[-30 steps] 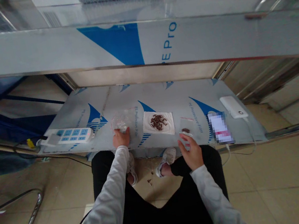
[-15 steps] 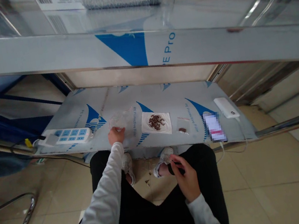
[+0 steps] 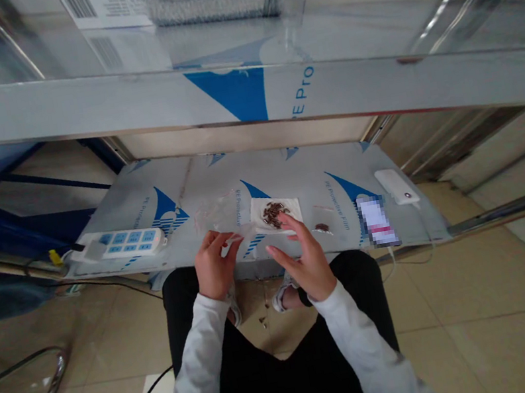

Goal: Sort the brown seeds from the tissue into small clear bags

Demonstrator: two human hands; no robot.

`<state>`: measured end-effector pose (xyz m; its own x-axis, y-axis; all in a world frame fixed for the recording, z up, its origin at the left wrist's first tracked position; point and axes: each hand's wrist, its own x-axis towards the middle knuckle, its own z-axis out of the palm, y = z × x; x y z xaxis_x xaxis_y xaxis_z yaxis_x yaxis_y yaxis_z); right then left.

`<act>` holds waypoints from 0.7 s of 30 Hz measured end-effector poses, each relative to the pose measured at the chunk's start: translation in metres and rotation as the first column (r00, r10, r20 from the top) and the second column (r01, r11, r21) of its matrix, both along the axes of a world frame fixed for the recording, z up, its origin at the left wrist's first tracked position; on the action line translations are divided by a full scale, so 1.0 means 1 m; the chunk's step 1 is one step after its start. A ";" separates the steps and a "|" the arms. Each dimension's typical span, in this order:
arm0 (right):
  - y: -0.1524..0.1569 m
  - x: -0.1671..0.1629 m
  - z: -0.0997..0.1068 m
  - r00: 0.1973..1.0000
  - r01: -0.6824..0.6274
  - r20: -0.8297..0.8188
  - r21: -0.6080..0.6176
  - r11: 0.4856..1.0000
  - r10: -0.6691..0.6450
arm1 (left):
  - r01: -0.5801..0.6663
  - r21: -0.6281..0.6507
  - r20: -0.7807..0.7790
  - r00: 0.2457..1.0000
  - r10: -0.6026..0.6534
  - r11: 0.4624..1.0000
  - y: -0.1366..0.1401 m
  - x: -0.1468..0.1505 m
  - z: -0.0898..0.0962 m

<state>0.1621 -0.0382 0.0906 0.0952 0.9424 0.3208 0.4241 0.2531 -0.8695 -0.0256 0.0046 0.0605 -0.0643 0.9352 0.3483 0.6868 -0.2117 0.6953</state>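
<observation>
My left hand (image 3: 216,266) is closed in a pinch on a small clear plastic bag (image 3: 235,235), which shows only faintly at the fingertips. My right hand (image 3: 304,258) has thumb and fingers apart and holds nothing that I can see. Its fingertips reach over the near edge of a white square sheet (image 3: 260,222) bearing a pile of small brown screws (image 3: 273,214). Right of that sheet lies a small clear bag with a few screws (image 3: 321,227) in it. More clear plastic bags (image 3: 209,213) lie beyond my left hand.
A white power strip (image 3: 132,241) lies at the shelf's left. On the right are a phone (image 3: 376,220) and a white power bank (image 3: 394,187) with cables. An upper shelf (image 3: 135,97) crosses above, carrying a rolled grey cloth (image 3: 213,5). Small pieces (image 3: 263,322) lie on the floor.
My left hand has drawn back from the loose bags towards the middle with a clear bag. My right hand has risen from above my thigh to the screws, its fingers spreading.
</observation>
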 end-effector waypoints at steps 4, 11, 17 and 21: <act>0.023 0.001 0.031 0.955 -0.281 0.089 -0.043 0.959 0.283 | 0.094 -0.028 0.079 0.993 -0.092 0.995 -0.031 0.019 0.018; -0.014 0.000 0.005 0.998 -0.064 -0.002 -0.014 0.998 0.064 | 0.031 -0.326 0.643 0.739 0.198 0.945 -0.061 0.047 0.017; -0.035 -0.002 -0.012 0.992 -0.100 -0.090 -0.075 0.992 0.093 | 0.190 -0.365 0.707 0.694 0.139 0.911 -0.065 0.057 0.005; -0.040 -0.002 -0.026 0.987 -0.074 -0.154 -0.193 0.978 0.044 | 0.185 -0.393 0.626 0.771 0.115 0.901 -0.071 0.055 -0.001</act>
